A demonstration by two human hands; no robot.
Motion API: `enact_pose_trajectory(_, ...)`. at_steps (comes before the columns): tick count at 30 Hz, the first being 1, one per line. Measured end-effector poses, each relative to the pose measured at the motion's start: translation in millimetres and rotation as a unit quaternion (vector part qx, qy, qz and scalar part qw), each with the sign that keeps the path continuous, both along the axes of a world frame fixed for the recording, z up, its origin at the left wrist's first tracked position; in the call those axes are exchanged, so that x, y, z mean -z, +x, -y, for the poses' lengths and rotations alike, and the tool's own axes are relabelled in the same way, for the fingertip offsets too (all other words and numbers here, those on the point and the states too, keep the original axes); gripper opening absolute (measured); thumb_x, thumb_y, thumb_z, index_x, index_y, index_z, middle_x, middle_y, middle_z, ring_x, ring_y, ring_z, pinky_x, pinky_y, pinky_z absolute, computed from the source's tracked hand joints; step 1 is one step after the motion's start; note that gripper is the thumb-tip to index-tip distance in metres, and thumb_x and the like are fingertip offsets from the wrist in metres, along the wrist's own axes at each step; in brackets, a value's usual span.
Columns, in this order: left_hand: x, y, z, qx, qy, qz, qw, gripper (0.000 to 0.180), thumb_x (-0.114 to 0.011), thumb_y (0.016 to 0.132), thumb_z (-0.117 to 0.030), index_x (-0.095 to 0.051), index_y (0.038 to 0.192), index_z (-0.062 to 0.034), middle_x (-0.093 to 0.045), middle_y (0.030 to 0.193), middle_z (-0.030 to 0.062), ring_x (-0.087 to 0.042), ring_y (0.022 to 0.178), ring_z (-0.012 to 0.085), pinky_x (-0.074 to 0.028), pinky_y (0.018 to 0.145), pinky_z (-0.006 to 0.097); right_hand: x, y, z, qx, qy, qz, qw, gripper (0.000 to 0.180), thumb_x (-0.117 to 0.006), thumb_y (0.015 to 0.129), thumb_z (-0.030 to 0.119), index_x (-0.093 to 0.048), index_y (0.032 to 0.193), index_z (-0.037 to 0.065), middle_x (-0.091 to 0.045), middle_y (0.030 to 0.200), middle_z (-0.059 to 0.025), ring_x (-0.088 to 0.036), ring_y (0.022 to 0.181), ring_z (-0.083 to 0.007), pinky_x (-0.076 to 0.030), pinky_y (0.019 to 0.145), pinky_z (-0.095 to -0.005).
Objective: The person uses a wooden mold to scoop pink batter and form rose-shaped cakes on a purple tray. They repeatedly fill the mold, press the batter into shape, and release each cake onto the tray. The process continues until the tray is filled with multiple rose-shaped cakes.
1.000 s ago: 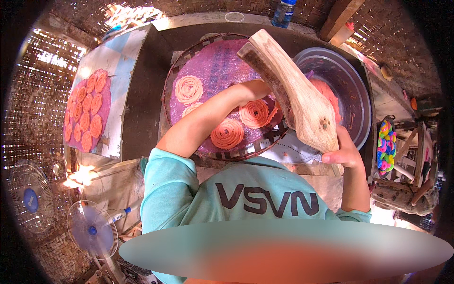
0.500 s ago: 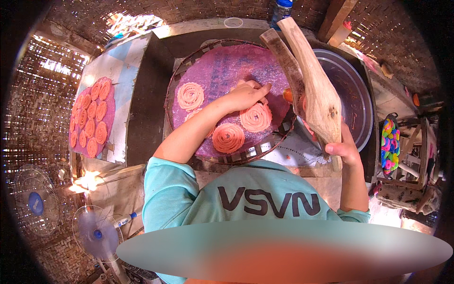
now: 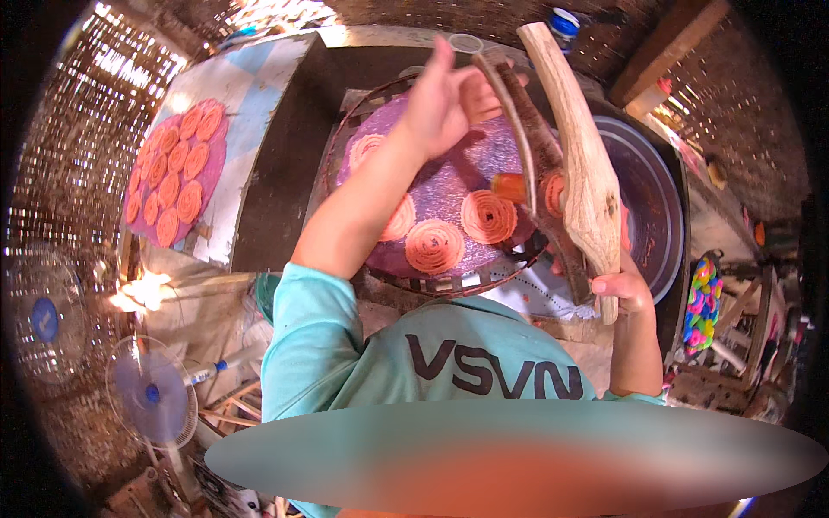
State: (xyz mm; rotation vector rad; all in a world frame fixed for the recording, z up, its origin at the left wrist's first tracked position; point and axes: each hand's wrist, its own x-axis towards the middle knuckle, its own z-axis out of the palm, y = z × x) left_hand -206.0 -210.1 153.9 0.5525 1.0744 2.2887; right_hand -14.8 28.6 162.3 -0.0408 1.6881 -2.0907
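My right hand (image 3: 623, 289) grips the lower end of a two-armed wooden press (image 3: 585, 168), tilted upright over the right side of the work area. One arm is pale and thick, the other dark and narrower. An orange cylinder (image 3: 509, 187) sticks out from the dark arm, with pink dough (image 3: 555, 192) between the arms. My left hand (image 3: 453, 102) is raised, fingers apart, beside the dark arm's top; its fingertips are blurred and partly hidden. Below it lies a round tray with a purple sheet (image 3: 445, 177), bearing several pink dough spirals (image 3: 434, 247).
A large tub (image 3: 665, 207) stands right, behind the press. Left, a box (image 3: 281, 173) carries a second purple sheet of spirals (image 3: 180, 160). A blue-lidded jar (image 3: 564, 28) stands at the back. Two fans (image 3: 153, 393) are at lower left, a multicoloured bundle (image 3: 704, 302) at right.
My left hand has lifted from the tray beside a spiral to the dark arm's top, its fingers spreading. The press has turned slightly, its arms stand further apart, and more of the orange cylinder shows.
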Motion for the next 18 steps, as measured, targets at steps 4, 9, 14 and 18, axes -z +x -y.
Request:
enact_pose_trajectory(4,-38.9,-12.3,12.4,0.187,0.306,-0.053,0.932,0.086,-0.037,0.081,-0.068,-0.037,0.133,-0.0002,-0.047,0.129,0.022,-0.04,0.124,0.0359,-0.029,0.105,0.05,-1.8,-18.9,24.6,-0.089,-0.09,0.074,0.989,0.09,-0.07,0.061,0.036,-0.033,0.134,-0.002,-0.051,0.121,-0.0185,-0.054,0.106,-0.0311,-0.044,0.089,-0.0392)
enact_pose_trajectory(9,-7.6,-49.8,25.2,0.162,0.366,-0.02,0.916,0.079,-0.059,0.082,-0.045,-0.025,0.141,-0.006,-0.036,0.139,0.0193,-0.036,0.128,0.0337,-0.024,0.108,0.051,-5.7,-53.4,30.6,-0.16,-0.087,0.051,0.982,0.087,-0.063,0.074,0.05,-0.029,0.137,0.002,-0.047,0.124,-0.0196,-0.055,0.104,-0.0303,-0.046,0.089,-0.0449)
enact_pose_trajectory(14,32.7,-75.0,40.6,0.04,0.35,-0.011,0.936,0.059,-0.051,0.081,-0.061,-0.067,0.098,-0.0074,-0.063,0.104,0.0126,-0.058,0.102,0.0315,-0.045,0.091,0.047,4.5,-91.0,29.7,-0.158,0.013,0.105,0.982,0.079,-0.055,0.081,0.055,-0.034,0.133,-0.001,-0.054,0.114,-0.019,-0.059,0.096,-0.0275,-0.049,0.086,-0.0384)
enact_pose_trajectory(18,56.0,-80.0,60.7,0.01,0.377,-0.003,0.926,0.054,-0.053,0.08,-0.06,-0.068,0.094,-0.0106,-0.065,0.095,0.0092,-0.06,0.096,0.0291,-0.051,0.081,0.047,17.9,-116.1,34.2,-0.183,0.076,0.139,0.97,0.077,-0.057,0.081,0.053,-0.036,0.133,0.0,-0.053,0.117,-0.018,-0.057,0.1,-0.0281,-0.048,0.085,-0.0394)
